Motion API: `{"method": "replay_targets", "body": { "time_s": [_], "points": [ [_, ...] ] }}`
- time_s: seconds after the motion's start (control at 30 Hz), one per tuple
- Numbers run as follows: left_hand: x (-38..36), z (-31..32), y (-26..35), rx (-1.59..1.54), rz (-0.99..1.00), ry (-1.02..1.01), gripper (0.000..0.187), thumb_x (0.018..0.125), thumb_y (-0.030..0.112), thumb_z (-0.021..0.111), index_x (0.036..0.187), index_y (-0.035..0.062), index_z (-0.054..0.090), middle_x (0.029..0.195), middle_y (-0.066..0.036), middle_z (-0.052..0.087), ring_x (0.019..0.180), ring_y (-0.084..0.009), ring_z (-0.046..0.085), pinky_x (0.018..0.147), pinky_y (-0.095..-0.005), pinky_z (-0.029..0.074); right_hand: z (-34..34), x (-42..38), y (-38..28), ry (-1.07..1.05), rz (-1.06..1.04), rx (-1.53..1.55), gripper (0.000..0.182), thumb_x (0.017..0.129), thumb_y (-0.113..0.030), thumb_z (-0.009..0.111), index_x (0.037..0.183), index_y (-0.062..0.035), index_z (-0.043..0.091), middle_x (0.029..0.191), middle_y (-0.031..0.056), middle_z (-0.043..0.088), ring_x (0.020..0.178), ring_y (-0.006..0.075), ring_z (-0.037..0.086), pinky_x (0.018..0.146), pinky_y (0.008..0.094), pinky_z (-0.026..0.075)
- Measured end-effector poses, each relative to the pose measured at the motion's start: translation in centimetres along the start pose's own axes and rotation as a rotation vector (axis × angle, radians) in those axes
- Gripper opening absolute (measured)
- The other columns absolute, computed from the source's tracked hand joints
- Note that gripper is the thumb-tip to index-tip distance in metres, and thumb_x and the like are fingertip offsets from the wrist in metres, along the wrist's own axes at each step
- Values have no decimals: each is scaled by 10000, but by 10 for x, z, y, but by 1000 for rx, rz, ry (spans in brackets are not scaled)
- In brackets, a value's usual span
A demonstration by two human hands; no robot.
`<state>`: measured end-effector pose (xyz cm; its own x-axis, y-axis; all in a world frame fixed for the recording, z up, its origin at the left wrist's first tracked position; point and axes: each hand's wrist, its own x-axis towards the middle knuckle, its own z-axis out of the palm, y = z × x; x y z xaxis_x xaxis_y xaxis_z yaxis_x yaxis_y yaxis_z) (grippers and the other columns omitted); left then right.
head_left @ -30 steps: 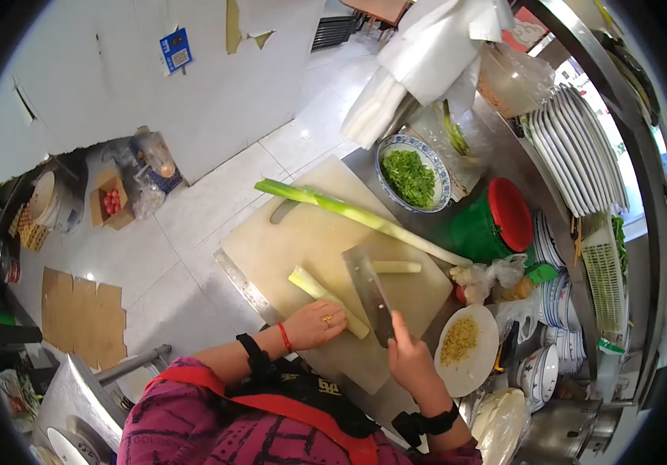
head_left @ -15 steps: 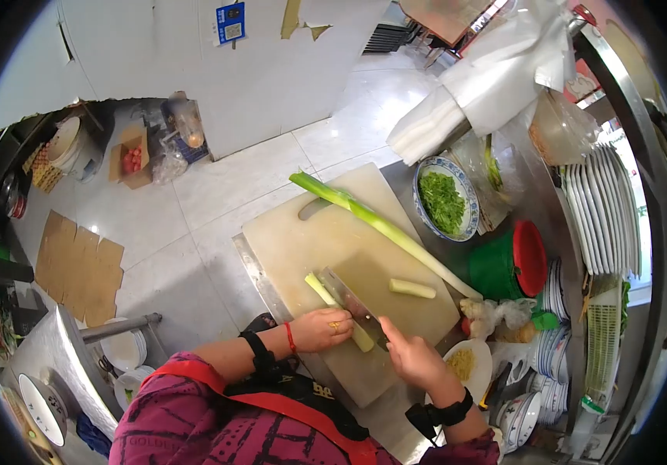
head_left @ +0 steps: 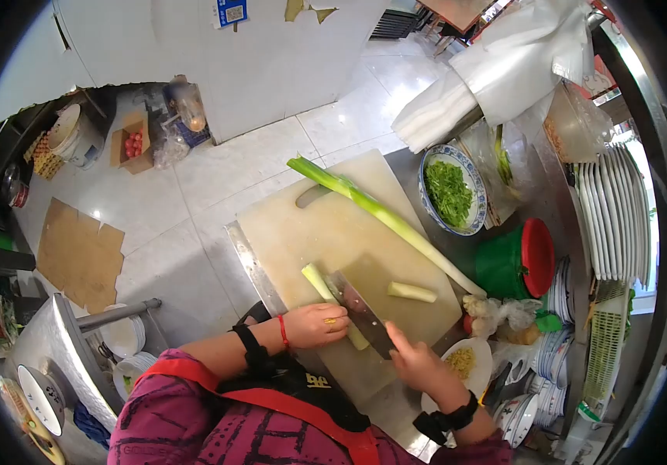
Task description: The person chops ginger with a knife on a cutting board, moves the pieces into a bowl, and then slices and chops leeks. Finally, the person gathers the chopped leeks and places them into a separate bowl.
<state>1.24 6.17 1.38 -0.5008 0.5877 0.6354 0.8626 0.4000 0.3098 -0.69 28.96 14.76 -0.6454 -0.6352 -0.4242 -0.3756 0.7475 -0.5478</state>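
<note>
- Right hand (head_left: 415, 364) clenched on the handle of a cleaver (head_left: 360, 310), forefinger laid along the top of the blade, seemingly to steady it
- Cleaver blade tilted, edge resting on a cut leek piece (head_left: 332, 298) near the front of the cutting board (head_left: 325, 232)
- Left hand (head_left: 314, 324) pressed down on the near end of that leek piece, fingertips curled just beside the blade, apparently pinning the stalk so it cannot roll
- Short leek stub (head_left: 412, 291) lying apart to the right of the blade, on the board
- Whole leek (head_left: 380, 217) laid slantwise across the far part of the board, green end past the far corner, well clear of the knife
- Bowl of chopped greens (head_left: 451, 191) just beyond the board on the bench (head_left: 407, 167)
- White plate (head_left: 465, 364) with minced yellow bits beside the right wrist, within easy reach
- Green bucket with red lid (head_left: 515, 263) and stacked plates (head_left: 612, 209) farther right
</note>
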Motion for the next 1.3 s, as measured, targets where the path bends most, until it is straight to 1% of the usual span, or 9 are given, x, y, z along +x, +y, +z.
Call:
{"method": "replay_targets", "body": {
  "time_s": [0.07,0.13,0.27,0.33,0.53,0.77,0.83,0.93,1.3],
  "points": [
    [2,-2,4,29,-43,-34,241,659,128,564,877,32,595,947,-65,542,934,-214,534,789,-316,471,14,2,1,36,25,-26,527,791,3,479,1304,-33,362,745,298,568,696,450,585,625,491,468],
    [3,-2,9,39,-53,-41,233,669,130,565,880,36,593,943,-62,541,929,-211,535,773,-314,470,32,14,1,266,-135,-106,498,782,15,491,1272,4,403,772,280,578,691,420,595,628,454,480],
    [-5,-10,20,79,-65,-37,258,715,126,559,947,14,580,970,-83,541,924,-235,544,749,-332,464,47,17,11,463,-273,-81,500,768,26,504,1261,15,418,770,246,591,666,390,600,611,432,486],
    [-12,-6,20,80,-70,-20,258,713,125,559,944,14,581,969,-82,540,926,-235,544,752,-336,462,36,8,-1,393,-92,2,517,799,4,504,1295,11,359,787,274,582,704,431,581,609,463,464],
    [-11,-11,19,47,-72,-5,236,666,123,547,874,14,570,924,-73,533,886,-198,542,735,-302,463,27,-1,-25,233,-230,-117,628,714,47,495,1322,5,342,727,210,588,621,375,590,551,435,468],
    [-11,-9,17,41,-77,-2,223,651,123,545,849,22,564,926,-71,526,876,-198,540,755,-300,465,39,8,-37,221,-116,-175,656,702,46,490,1335,10,320,677,192,573,576,350,580,525,428,464],
    [-6,-12,17,48,-78,-2,215,653,123,548,844,27,565,921,-68,523,877,-198,540,756,-299,465,35,2,-43,289,-96,-81,550,760,61,484,1289,61,335,735,261,568,620,411,572,556,448,463],
    [-5,-9,16,31,-74,-13,201,655,123,552,836,35,568,911,-60,518,884,-196,539,762,-297,463,28,-8,-51,275,-36,-141,548,764,54,478,1290,72,325,736,277,564,623,414,575,559,446,465],
    [-1,-2,8,10,-27,-26,227,666,135,547,865,31,587,900,-68,522,904,-202,535,795,-311,459,36,-10,-41,185,60,-128,539,769,27,479,1288,47,331,721,279,567,638,435,575,571,469,464]
  ]
}}
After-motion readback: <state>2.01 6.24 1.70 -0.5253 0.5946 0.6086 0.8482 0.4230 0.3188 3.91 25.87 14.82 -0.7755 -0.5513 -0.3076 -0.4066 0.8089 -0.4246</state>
